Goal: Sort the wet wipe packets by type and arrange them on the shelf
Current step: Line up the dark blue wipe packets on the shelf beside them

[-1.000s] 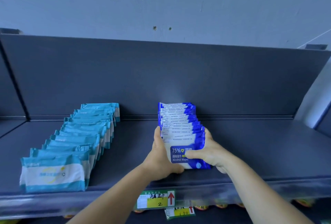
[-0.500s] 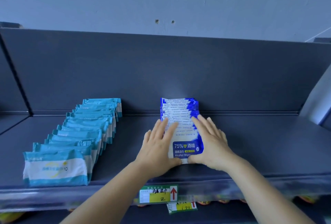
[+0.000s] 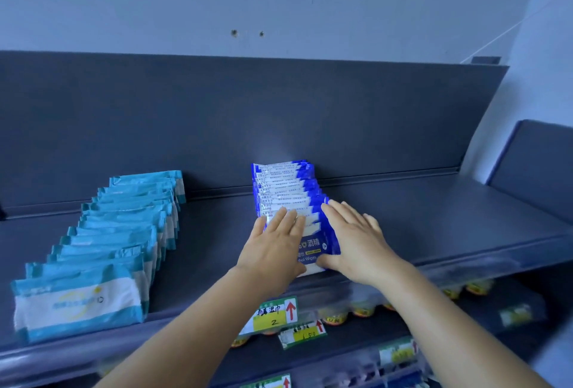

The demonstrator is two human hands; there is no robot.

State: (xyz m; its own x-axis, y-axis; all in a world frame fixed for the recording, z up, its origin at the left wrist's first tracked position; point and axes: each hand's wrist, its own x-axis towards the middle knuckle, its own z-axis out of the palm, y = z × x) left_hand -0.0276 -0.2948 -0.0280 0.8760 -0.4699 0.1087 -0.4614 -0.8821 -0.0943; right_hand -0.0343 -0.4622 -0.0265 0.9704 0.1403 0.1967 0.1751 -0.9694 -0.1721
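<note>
A row of dark blue and white alcohol wipe packets (image 3: 286, 189) runs from the shelf's back panel toward the front edge, overlapping like tiles. My left hand (image 3: 274, 251) lies flat on the left side of the front packets, fingers straight. My right hand (image 3: 356, 240) lies flat on the right side, fingers spread, thumb at the front packet's lower corner. Further left, a second row of light blue and white wipe packets (image 3: 102, 245) runs the same way, the front one facing me.
The dark grey shelf (image 3: 434, 217) has bare surface to the right of the blue row and between the two rows. Price tags (image 3: 274, 315) hang on its front rail. A lower shelf holds small yellow-lidded goods (image 3: 362, 310). A side panel (image 3: 533, 155) stands at right.
A second ago both hands gripped the front dark blue packet; they then opened and now lie flat on the row. The view has shifted slightly to the left.
</note>
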